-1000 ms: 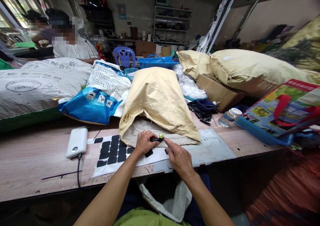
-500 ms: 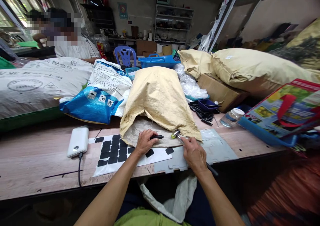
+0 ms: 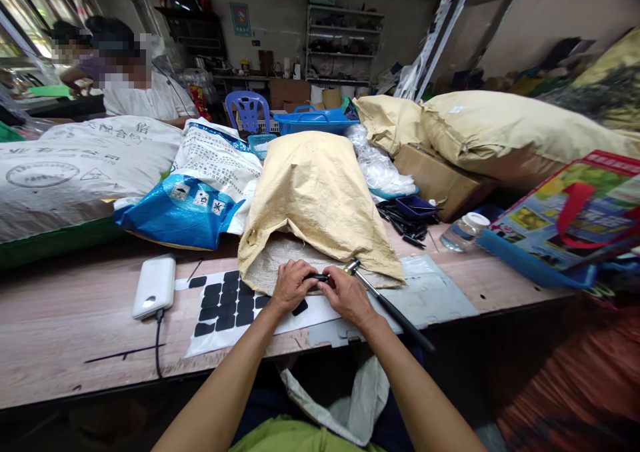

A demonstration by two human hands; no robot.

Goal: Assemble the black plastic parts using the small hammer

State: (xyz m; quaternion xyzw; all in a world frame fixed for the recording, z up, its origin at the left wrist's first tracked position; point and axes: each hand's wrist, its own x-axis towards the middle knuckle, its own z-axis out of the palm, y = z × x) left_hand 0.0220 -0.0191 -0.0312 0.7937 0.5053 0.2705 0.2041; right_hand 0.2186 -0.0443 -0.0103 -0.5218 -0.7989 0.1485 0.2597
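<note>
My left hand (image 3: 291,285) is closed on one end of a small black pen-like piece (image 3: 319,277), just in front of a tan woven sack (image 3: 315,179). My right hand (image 3: 349,297) pinches the other end of the same piece, so the fingertips of both hands nearly meet. Right beside the right hand lies a hammer (image 3: 393,310), its head on the sack's lip and its black handle reaching past the table's front edge. Below the left hand is a white sheet (image 3: 215,343) with rows of black rounded squares.
A white power bank (image 3: 154,285) with a cable lies to the left. Black pieces (image 3: 400,222) are heaped at the right, near a clear jar (image 3: 464,232) and a blue tray (image 3: 537,259). Full sacks line the back. Two people sit at the far left.
My right hand has let go of the hammer, which now lies on the table. It has moved left and taken hold of the black piece in my left hand.
</note>
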